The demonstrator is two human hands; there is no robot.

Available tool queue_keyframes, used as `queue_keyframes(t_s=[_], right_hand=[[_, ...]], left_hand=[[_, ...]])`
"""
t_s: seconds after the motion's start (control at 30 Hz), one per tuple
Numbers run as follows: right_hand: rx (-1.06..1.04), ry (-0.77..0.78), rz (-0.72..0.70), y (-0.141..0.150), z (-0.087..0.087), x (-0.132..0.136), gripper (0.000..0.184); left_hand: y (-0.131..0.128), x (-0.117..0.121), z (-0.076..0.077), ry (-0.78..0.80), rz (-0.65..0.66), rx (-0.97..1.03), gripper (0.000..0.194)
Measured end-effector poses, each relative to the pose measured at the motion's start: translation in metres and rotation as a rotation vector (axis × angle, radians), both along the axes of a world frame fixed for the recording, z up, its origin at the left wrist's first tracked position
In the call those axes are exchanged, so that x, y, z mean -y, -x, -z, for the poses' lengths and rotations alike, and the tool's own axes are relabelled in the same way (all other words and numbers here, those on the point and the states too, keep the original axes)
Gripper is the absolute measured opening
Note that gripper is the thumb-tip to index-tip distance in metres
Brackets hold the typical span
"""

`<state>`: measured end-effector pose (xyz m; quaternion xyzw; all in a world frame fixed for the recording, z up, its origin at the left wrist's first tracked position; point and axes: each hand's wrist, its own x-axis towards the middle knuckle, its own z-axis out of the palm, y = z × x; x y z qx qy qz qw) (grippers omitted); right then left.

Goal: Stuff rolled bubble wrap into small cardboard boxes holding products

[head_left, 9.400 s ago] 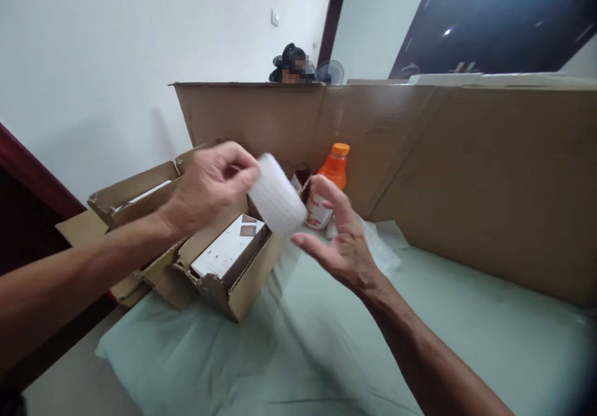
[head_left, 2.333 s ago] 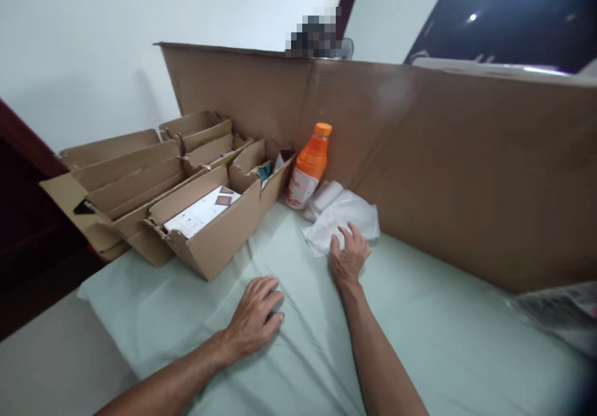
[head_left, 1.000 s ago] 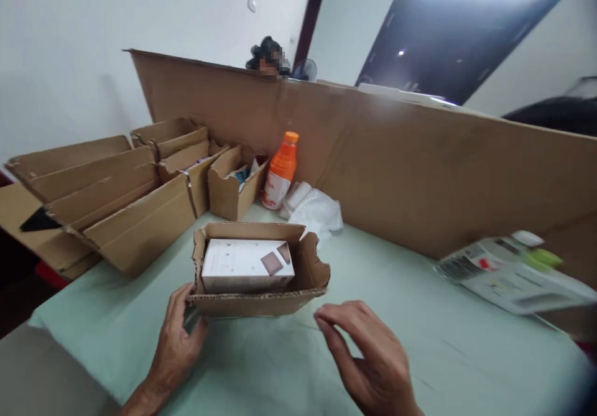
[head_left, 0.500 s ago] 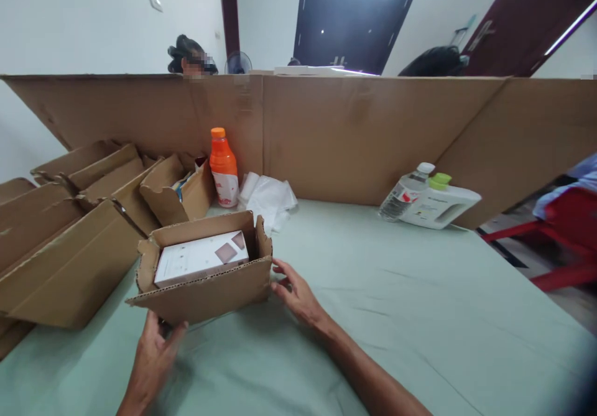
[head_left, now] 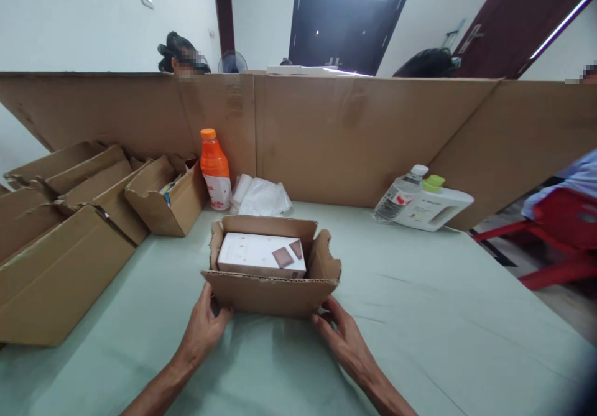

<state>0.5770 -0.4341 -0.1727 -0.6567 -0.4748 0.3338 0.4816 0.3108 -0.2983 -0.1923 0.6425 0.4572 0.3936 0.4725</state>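
Observation:
An open-topped cardboard box (head_left: 275,296) stands on the green-covered table in front of me. Inside it lies a white carton (head_left: 254,251) with brown diamond shapes printed on its top. My left hand (head_left: 201,328) grips the box's lower left corner, thumb at the front and the other fingers partly hidden around the side. At the lower right corner, my right hand (head_left: 344,334) holds the box in the same way, its fingertips partly hidden.
Several cardboard boxes (head_left: 60,273) stand on the left, one containing small packets. At the back are an orange bottle (head_left: 216,170), white plastic bags (head_left: 261,196), a clear water bottle (head_left: 400,195) and a white jug (head_left: 433,208). A cardboard partition (head_left: 326,136) runs behind them.
The cardboard box with the white carton has moved right and toward me, and turned to face me squarely. Both hands have shifted right, and the right hand has come closer to me.

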Motion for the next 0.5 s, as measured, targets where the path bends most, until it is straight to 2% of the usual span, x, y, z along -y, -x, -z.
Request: queue_keyframes(t_s=[0.13,0.27,0.37,0.5], right_hand=[[-0.069,0.011,0.084,-0.012,0.005,0.008,0.048],[-0.064,0.0,0.086,-0.033,-0.001,-0.005,0.038],[-0.014,0.002,0.072,-0.059,-0.015,-0.031,0.035],[0.067,-0.04,0.131,-0.089,-0.031,-0.09,0.042]], left_hand=[[-0.025,-0.006,-0.002,-0.073,0.044,-0.019,0.046],[-0.029,-0.005,0.008,-0.118,0.009,-0.031,0.046],[-0.026,-0.003,0.017,-0.133,-0.012,-0.036,0.047],[-0.024,-0.003,0.024,-0.137,-0.041,-0.036,0.044]])
